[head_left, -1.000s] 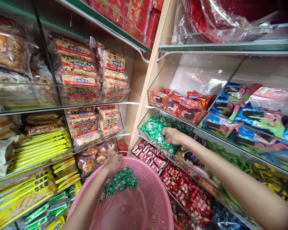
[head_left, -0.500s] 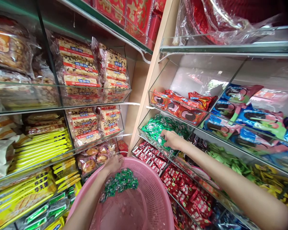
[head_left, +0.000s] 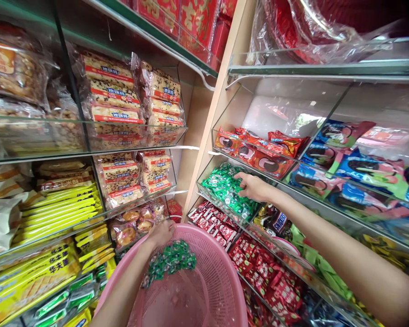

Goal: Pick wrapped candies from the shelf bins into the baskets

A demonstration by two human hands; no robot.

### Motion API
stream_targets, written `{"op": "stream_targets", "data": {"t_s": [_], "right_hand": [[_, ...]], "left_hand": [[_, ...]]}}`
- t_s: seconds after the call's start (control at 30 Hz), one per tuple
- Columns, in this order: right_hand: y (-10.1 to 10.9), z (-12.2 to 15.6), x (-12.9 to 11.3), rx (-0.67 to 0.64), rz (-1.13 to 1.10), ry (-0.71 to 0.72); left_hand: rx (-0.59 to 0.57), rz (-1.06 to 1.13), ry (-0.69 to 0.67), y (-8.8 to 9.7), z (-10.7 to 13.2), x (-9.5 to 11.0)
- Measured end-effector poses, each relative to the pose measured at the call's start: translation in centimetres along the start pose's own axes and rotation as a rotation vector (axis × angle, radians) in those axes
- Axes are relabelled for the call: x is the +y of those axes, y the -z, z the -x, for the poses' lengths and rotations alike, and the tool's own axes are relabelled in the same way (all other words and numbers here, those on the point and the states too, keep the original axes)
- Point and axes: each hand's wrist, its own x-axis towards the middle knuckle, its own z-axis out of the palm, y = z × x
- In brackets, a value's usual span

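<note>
My left hand (head_left: 161, 234) is closed over the far rim of a pink plastic basket (head_left: 225, 277), its fingertips partly out of sight. Inside the basket a heap of small green-wrapped candies (head_left: 173, 259) lies against the far wall. My right hand (head_left: 254, 187) is over a clear shelf bin filled with the same green-wrapped candies (head_left: 221, 181). Its fingers are bent and apart, the tips at the candies' surface, and no candy shows between them. Part of the pile is hidden behind this hand.
Below the green candies are red-wrapped KitKat packs (head_left: 213, 222) and more red packets (head_left: 266, 272). Snickers bars (head_left: 277, 221) lie under my right forearm. Clear shelf fronts edge the bins. Wrapped rice cakes (head_left: 116, 95) and yellow wafer packs (head_left: 30, 272) fill the left shelves.
My right hand has shifted slightly right and up across the green candies, and its fingers have spread a little. The right forearm has dropped, uncovering the Snickers. My left hand and the basket stay put.
</note>
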Motion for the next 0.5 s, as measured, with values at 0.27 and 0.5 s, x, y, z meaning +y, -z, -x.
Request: {"op": "stream_targets", "data": {"t_s": [0.27,0.5], "right_hand": [[-0.7,0.4,-1.6,-0.225,0.23,-0.137],[-1.7,0.2,-2.0,-0.255,0.352,-0.19]], "left_hand": [[0.0,0.018,0.012,0.3,0.3,0.3],[0.003,0.055,0.025,0.2,0.6,-0.1]]}}
